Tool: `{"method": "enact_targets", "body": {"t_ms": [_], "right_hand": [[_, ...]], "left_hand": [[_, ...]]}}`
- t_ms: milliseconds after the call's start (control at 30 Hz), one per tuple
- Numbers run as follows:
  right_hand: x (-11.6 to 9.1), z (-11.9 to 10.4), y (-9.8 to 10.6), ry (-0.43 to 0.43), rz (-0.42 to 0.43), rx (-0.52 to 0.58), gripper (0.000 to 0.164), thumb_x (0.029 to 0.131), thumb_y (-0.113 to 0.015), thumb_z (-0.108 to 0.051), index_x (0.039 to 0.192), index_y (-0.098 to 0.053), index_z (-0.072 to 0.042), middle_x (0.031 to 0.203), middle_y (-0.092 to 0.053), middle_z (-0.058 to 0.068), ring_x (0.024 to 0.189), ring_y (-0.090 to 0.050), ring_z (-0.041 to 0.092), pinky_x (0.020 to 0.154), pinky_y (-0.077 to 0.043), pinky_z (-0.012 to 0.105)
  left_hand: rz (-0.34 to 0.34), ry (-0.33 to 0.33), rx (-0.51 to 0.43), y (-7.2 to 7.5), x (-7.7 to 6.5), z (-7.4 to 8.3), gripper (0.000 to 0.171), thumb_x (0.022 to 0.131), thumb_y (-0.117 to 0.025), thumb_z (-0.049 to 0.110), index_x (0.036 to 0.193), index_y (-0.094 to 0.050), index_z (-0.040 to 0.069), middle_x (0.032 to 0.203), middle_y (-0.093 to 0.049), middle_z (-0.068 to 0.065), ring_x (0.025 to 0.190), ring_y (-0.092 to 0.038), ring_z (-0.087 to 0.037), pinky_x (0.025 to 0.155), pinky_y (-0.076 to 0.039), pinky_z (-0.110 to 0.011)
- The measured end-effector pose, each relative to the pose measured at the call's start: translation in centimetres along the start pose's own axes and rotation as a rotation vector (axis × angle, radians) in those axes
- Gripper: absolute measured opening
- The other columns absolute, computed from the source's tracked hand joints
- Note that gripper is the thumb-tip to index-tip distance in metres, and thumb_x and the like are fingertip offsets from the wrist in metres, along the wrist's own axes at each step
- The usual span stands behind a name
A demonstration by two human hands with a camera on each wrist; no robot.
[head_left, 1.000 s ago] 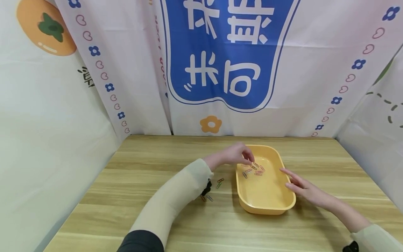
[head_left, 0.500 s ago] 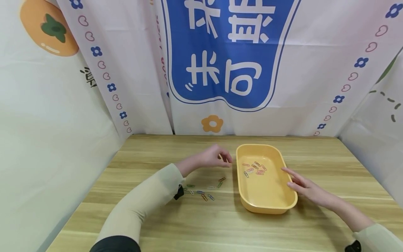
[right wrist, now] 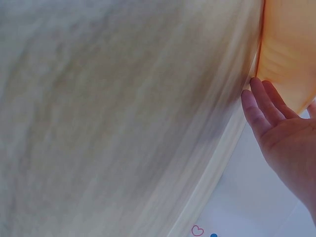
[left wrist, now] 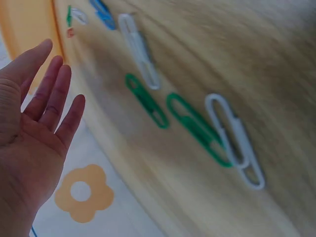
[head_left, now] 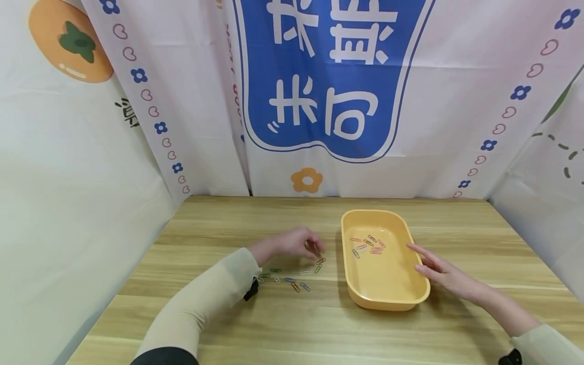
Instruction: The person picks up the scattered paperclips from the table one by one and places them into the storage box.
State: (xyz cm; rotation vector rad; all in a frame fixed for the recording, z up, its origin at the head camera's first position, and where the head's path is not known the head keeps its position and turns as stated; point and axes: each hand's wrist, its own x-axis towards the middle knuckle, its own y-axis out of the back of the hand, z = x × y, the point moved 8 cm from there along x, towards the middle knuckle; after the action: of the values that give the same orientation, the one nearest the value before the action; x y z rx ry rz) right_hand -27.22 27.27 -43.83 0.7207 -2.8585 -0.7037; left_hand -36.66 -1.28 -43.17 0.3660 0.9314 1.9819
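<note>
- Main change: a second ago the left hand [head_left: 298,243] was hovering over the oblong, round-cornered yellow plastic-looking tray [head_left: 380,305]; now it's reaching low over the wood-grain counter [head_left: 274,334] instead.
- Its fingers are sitting apart, going by the left wrist view, and I'm not seeing anything between them.
- A small orange-red bent-wire paperclip [head_left: 321,261] is lying right by those fingertips; can't tell if they're touching it. A green paperclip [head_left: 318,268] is lying just beyond it.
- More are lying on the person's side of that hand, like a white paperclip [head_left: 305,272] and a blue paperclip [head_left: 305,287].
- The right hand [head_left: 440,274] is resting extended fingers against the rim nearest it, not gripping, same as before.
- Pink paperclips [head_left: 376,250] and others are lying inside the tray, between the hands, touching neither.
- My read: the left hand's now sitting within picking range of the loose ones, while the tray's batch is staying put.
</note>
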Motion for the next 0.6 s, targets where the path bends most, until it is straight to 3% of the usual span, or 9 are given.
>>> {"method": "enact_targets", "body": {"t_ms": [67, 200, 267, 333, 500, 600], "right_hand": [[0.0, 0.0, 0.0, -0.004, 0.001, 0.002, 0.058, 0.105, -0.045, -0.016, 0.151, -0.014, 0.003, 0.139, -0.027, 0.047, 0.12, -0.05, 0.03, 0.085, -0.048, 0.023], [-0.1, 0.2, -0.1, -0.02, 0.004, 0.019, 0.059, 0.104, -0.046, -0.017, 0.152, -0.015, 0.002, 0.142, -0.024, 0.045, 0.115, -0.051, 0.006, 0.086, -0.048, 0.022], [-0.1, 0.2, -0.2, -0.017, 0.002, 0.024, 0.059, 0.104, -0.046, -0.016, 0.152, -0.015, 0.002, 0.142, -0.023, 0.045, 0.114, -0.05, 0.0, 0.086, -0.048, 0.022], [-0.1, 0.2, -0.1, -0.016, 0.004, 0.019, 0.059, 0.105, -0.046, -0.016, 0.152, -0.015, 0.002, 0.142, -0.023, 0.045, 0.115, -0.05, 0.002, 0.086, -0.048, 0.022], [-0.1, 0.2, -0.1, -0.019, 0.01, -0.007, 0.058, 0.105, -0.045, -0.016, 0.152, -0.016, 0.002, 0.143, -0.023, 0.045, 0.122, -0.047, 0.033, 0.086, -0.047, 0.022], [0.0, 0.3, -0.1, -0.02, 0.011, -0.005, 0.058, 0.105, -0.045, -0.016, 0.152, -0.016, 0.002, 0.144, -0.021, 0.044, 0.123, -0.046, 0.032, 0.086, -0.047, 0.022]], "left_hand": [[-0.021, 0.018, -0.008, -0.4, 0.2, -0.5, 0.024, 0.082, -0.074, -0.002, 0.105, -0.069, 0.002, 0.099, -0.069, -0.003, 0.089, -0.063, -0.009, 0.08, -0.05, -0.019], [-0.044, 0.033, 0.001, -0.8, 0.4, -1.0, 0.026, 0.082, -0.075, -0.001, 0.106, -0.07, 0.005, 0.098, -0.068, 0.002, 0.088, -0.061, -0.007, 0.08, -0.05, -0.019], [-0.052, 0.034, 0.016, -0.9, 0.5, -0.9, 0.027, 0.081, -0.076, 0.001, 0.107, -0.071, 0.007, 0.099, -0.067, 0.002, 0.089, -0.06, -0.008, 0.081, -0.05, -0.02], [-0.058, 0.032, 0.04, -1.0, 0.7, -0.9, 0.027, 0.081, -0.077, 0.003, 0.107, -0.071, 0.008, 0.099, -0.065, 0.003, 0.089, -0.059, -0.008, 0.081, -0.049, -0.02], [-0.068, 0.044, 0.083, -1.2, 1.1, -1.1, 0.027, 0.08, -0.079, 0.006, 0.105, -0.073, 0.012, 0.097, -0.062, 0.007, 0.089, -0.056, -0.008, 0.08, -0.048, -0.02], [-0.068, 0.048, 0.084, -1.2, 1.2, -1.3, 0.026, 0.08, -0.079, 0.006, 0.104, -0.073, 0.012, 0.095, -0.061, 0.007, 0.088, -0.055, -0.008, 0.08, -0.048, -0.02]]}}
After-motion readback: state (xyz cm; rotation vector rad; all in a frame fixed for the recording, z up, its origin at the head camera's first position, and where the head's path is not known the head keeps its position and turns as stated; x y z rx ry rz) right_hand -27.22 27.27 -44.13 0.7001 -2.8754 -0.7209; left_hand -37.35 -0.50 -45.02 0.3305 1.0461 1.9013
